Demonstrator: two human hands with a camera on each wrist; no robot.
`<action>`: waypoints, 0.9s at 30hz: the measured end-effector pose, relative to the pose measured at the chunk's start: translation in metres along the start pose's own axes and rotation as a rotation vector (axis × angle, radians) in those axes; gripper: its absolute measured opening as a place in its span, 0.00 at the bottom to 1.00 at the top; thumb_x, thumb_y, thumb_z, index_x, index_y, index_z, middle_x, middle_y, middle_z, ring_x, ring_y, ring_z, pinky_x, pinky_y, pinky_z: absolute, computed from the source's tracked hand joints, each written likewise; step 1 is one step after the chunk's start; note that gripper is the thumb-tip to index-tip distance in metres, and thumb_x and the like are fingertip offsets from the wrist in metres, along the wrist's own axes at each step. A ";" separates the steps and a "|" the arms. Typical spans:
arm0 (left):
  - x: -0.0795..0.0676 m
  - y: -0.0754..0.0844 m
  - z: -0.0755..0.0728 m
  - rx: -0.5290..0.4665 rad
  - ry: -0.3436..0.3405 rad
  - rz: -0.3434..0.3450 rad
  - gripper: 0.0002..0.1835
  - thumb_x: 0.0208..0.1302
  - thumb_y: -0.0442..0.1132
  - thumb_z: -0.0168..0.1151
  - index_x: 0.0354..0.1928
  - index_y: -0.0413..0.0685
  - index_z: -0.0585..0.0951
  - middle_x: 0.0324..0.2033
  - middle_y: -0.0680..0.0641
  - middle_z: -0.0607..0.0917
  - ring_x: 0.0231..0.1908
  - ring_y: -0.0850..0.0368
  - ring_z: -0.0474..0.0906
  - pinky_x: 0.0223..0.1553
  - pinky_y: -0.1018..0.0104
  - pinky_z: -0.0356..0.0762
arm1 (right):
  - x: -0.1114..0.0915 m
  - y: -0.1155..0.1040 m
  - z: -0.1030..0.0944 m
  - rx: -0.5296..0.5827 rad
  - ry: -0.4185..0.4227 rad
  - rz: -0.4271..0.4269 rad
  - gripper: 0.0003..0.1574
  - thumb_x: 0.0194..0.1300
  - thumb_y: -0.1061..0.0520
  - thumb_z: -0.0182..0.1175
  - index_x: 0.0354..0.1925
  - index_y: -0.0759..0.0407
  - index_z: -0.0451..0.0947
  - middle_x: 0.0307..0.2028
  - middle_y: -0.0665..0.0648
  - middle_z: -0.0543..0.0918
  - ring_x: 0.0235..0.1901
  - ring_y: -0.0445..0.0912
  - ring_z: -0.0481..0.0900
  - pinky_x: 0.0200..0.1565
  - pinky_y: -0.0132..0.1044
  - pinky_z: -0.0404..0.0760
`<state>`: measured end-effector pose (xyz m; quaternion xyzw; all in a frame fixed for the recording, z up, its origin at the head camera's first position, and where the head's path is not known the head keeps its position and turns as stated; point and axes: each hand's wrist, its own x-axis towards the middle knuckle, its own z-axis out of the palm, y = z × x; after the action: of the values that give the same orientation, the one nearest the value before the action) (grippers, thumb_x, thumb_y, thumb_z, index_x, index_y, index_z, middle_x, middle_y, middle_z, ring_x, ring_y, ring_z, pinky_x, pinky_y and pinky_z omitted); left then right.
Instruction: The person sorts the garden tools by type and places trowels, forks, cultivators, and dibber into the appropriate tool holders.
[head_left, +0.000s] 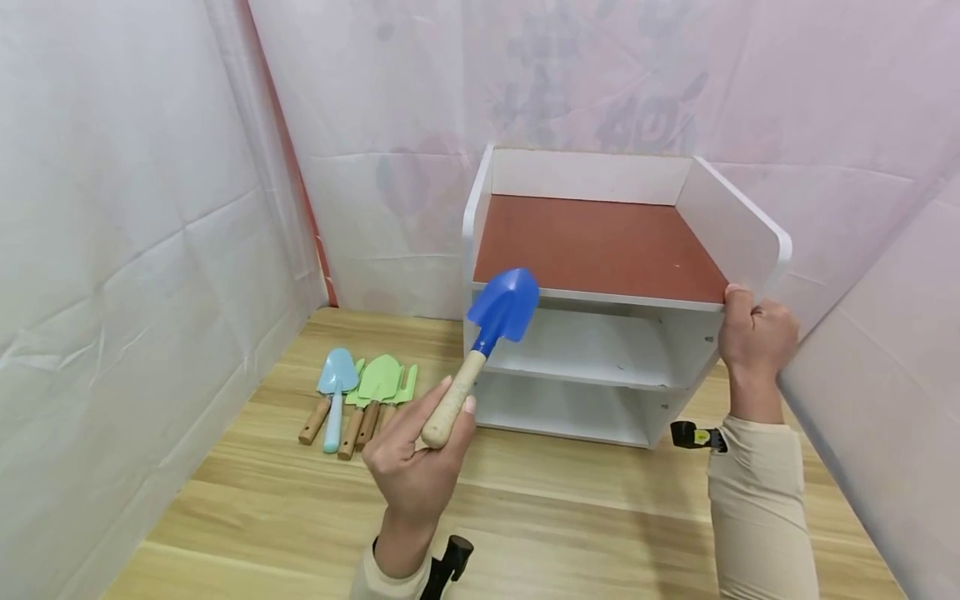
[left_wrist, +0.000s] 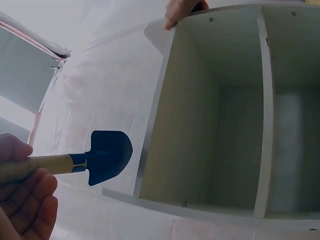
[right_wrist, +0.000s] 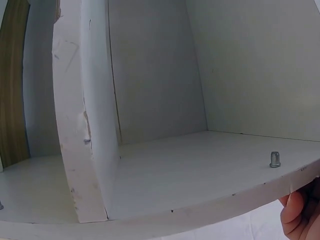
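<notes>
A hand trowel (head_left: 504, 307) with a blue blade and pale wooden handle is pinched between the thumb and fingers of my left hand (head_left: 420, 467). Its blade points up and away, in front of the small white shelf unit (head_left: 592, 377). In the left wrist view the trowel (left_wrist: 107, 156) shows beside the shelf's open compartments. My right hand (head_left: 757, 329) grips the right side panel of the shelf unit near the front edge of its brown top board (head_left: 592, 246). Only a few curled fingers of the right hand (right_wrist: 296, 215) appear in the right wrist view, at the panel's edge.
On the wooden table (head_left: 247, 500) at left lies a group of small garden tools: a light blue trowel (head_left: 337, 379), a green trowel (head_left: 380, 377) and a green fork (head_left: 408, 383), among others with wooden handles. White sheeting (head_left: 150, 208) hangs around the table. A metal peg (right_wrist: 275, 159) sticks out inside the shelf.
</notes>
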<state>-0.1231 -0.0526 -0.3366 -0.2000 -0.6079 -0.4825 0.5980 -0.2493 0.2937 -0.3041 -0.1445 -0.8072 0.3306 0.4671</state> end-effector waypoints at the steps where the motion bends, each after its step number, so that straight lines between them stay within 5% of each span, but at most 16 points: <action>1: 0.002 0.000 0.002 0.001 -0.008 -0.002 0.12 0.50 0.35 0.67 0.32 0.29 0.84 0.26 0.39 0.85 0.19 0.52 0.80 0.19 0.67 0.77 | 0.000 0.000 0.000 0.005 0.002 0.001 0.34 0.60 0.46 0.48 0.03 0.57 0.55 0.04 0.47 0.53 0.15 0.55 0.56 0.18 0.46 0.51; 8: 0.012 -0.007 0.015 0.022 -0.039 -0.012 0.12 0.50 0.34 0.67 0.34 0.31 0.85 0.24 0.41 0.85 0.17 0.56 0.77 0.16 0.68 0.74 | 0.001 -0.002 0.001 0.015 0.012 -0.014 0.33 0.60 0.47 0.46 0.03 0.57 0.55 0.05 0.52 0.55 0.16 0.58 0.58 0.18 0.48 0.52; 27: 0.037 -0.032 0.053 0.124 -0.023 0.064 0.12 0.45 0.32 0.70 0.34 0.31 0.85 0.23 0.39 0.84 0.19 0.52 0.81 0.18 0.65 0.77 | 0.000 0.005 -0.001 -0.013 0.017 0.001 0.32 0.60 0.47 0.47 0.03 0.55 0.55 0.04 0.43 0.51 0.14 0.51 0.53 0.16 0.43 0.47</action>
<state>-0.1848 -0.0356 -0.3040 -0.1873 -0.6366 -0.4223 0.6175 -0.2484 0.2981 -0.3075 -0.1508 -0.8053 0.3243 0.4728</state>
